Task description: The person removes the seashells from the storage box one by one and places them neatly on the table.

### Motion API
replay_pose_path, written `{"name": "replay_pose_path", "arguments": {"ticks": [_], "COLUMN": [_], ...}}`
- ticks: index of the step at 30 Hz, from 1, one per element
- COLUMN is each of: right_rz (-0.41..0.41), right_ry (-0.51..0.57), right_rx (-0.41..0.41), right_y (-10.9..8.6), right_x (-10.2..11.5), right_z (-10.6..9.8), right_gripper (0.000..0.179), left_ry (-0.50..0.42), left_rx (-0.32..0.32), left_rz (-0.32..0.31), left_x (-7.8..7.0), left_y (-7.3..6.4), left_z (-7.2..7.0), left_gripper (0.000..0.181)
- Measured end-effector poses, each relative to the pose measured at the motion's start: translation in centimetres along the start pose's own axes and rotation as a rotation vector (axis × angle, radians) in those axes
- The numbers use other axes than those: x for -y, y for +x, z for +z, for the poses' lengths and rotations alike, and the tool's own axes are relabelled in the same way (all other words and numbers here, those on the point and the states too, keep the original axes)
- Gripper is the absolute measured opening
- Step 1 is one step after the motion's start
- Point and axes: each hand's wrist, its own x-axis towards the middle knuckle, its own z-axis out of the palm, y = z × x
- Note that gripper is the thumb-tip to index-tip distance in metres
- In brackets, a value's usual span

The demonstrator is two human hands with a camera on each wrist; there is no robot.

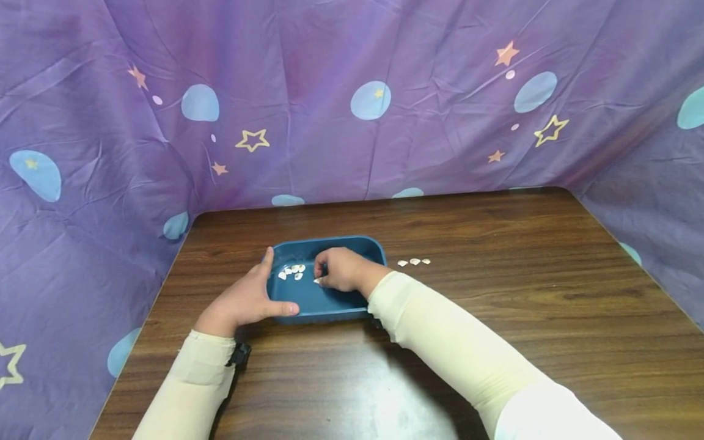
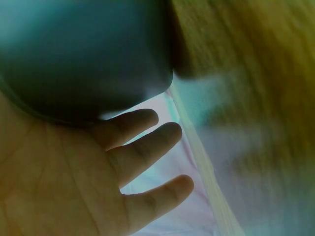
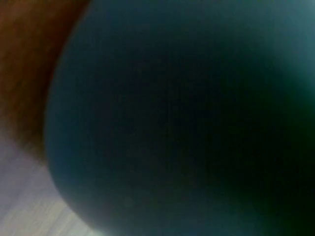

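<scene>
The head view looks forward and down on a tray [image 1: 308, 298] both wrist views see close-up.

One blue plastic bin [image 1: 308, 299] stands on one wooden surface [image 1: 522, 275]. Three white shells [image 1: 415, 261] lie in a row beside it. Roughly six more shells [image 1: 295, 269] cluster inside, too close together for an exact count, and one pinched shell [image 1: 317, 281] is in the right grip [image 1: 342, 269]. Two pale sleeves [image 1: 451, 342] show, and four solid orange stars [image 1: 506, 54] are printed on the backdrop [image 1: 308, 61].
</scene>
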Motion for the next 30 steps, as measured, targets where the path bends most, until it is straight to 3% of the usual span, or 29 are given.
{"name": "replay_pose_path", "arguments": {"ticks": [30], "right_rz": [0.081], "right_ry": [0.067], "right_rx": [0.019], "right_y": [-0.25], "right_x": [0.21], "right_z": [-0.3], "right_gripper": [0.013], "left_ry": [0.0], "left_rx": [0.001], "left_rz": [-0.018], "left_x": [-0.01], "left_y": [0.0], "left_z": [-0.02], "left_gripper": [0.144]}}
